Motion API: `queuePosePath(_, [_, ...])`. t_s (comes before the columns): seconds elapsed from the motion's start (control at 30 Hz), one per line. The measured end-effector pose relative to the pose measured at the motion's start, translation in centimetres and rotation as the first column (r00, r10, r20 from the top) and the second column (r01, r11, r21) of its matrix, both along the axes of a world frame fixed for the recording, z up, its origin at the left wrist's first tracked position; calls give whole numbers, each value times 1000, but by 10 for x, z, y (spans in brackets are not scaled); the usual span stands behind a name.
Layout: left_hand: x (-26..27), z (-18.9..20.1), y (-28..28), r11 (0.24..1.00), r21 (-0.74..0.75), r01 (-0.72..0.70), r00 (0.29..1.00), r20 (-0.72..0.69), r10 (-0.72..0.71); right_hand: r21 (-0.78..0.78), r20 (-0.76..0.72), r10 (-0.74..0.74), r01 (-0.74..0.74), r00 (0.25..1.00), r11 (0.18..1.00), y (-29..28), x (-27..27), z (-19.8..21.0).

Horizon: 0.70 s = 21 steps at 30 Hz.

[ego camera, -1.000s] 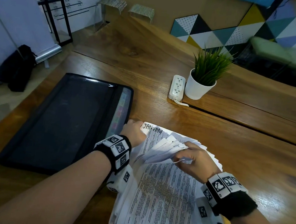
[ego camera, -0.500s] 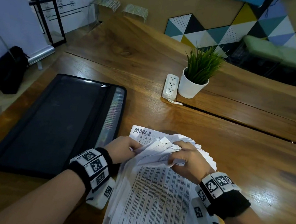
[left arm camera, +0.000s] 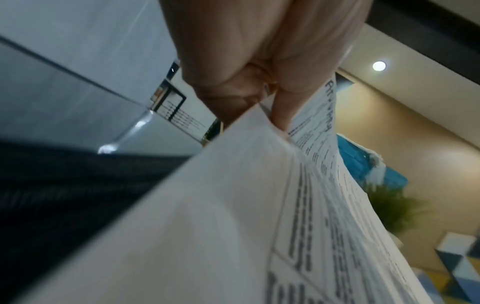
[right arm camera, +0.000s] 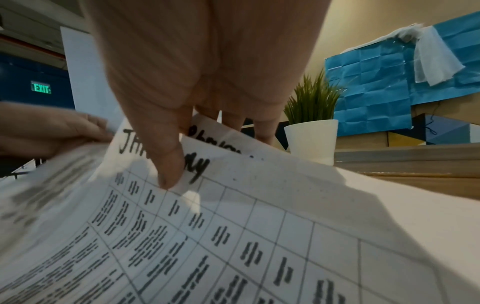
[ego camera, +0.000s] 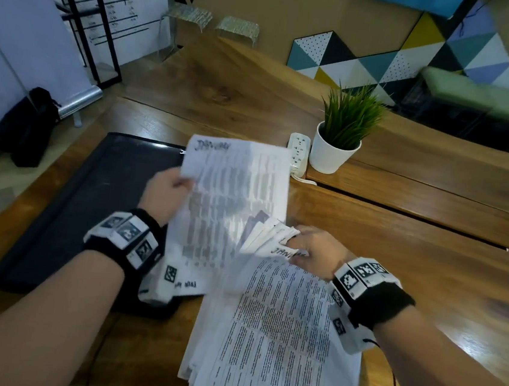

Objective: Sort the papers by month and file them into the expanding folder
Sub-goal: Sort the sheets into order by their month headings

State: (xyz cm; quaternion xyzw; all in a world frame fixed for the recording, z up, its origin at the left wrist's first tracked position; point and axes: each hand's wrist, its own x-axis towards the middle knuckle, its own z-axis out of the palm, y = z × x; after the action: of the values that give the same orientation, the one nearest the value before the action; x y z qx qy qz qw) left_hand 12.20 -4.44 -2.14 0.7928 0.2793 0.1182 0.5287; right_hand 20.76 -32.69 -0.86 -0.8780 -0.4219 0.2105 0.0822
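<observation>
The tabletop (ego camera: 427,274) is varnished wood, glossy, its grain showing. The sheets (ego camera: 279,337) are thin matt white paper, printed in black. The expanding folder (ego camera: 82,206) looks like dark matt fabric mesh. The plant pot (ego camera: 329,156) is smooth white, faintly shiny.

Wooden table (ego camera: 427,274), black folder (ego camera: 88,206), paper stack (ego camera: 279,337), potted plant (ego camera: 336,145)

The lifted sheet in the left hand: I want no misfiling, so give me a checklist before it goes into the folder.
1. Left hand grips the lifted sheet: ok.
2. Heading readable: blurred, seems January: cannot tell.
3. Single sheet only: cannot tell.
4. Right hand holds the fanned corners of the stack: ok.
5. Expanding folder open for filing: not ok, it lies flat.
6. January pocket found: cannot tell.
</observation>
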Motion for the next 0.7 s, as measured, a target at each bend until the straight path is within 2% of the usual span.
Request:
queuePosePath(0.13, [-2, 28, 39, 989, 62, -135, 991, 19, 134, -116, 34, -3, 7, 999, 993, 22, 10, -10])
queuePosePath(0.3, [-29, 45, 79, 965, 113, -237, 972, 33, 234, -14, 138, -27, 29, 990, 999, 27, 11, -7])
queuePosePath(0.33, [-36, 48, 84, 959, 130, -252, 968, 40, 249, -2, 108, -62, 63, 992, 998, 23, 11, -5])
queuePosePath(0.43, [-52, 56, 97, 953, 177, -248, 969, 28, 247, 25, -110, -156, 159, 982, 987, 4, 8, 15])
queuePosePath(0.57, [-53, 54, 89, 982, 96, -165, 986, 2, 166, 56, -201, -105, 118, 974, 991, -30, -9, 63])
queuePosePath(0.7, [-41, 39, 46, 998, 60, -36, 999, -38, 38, 187, -414, -132, 226, 900, 956, -53, -32, 120])
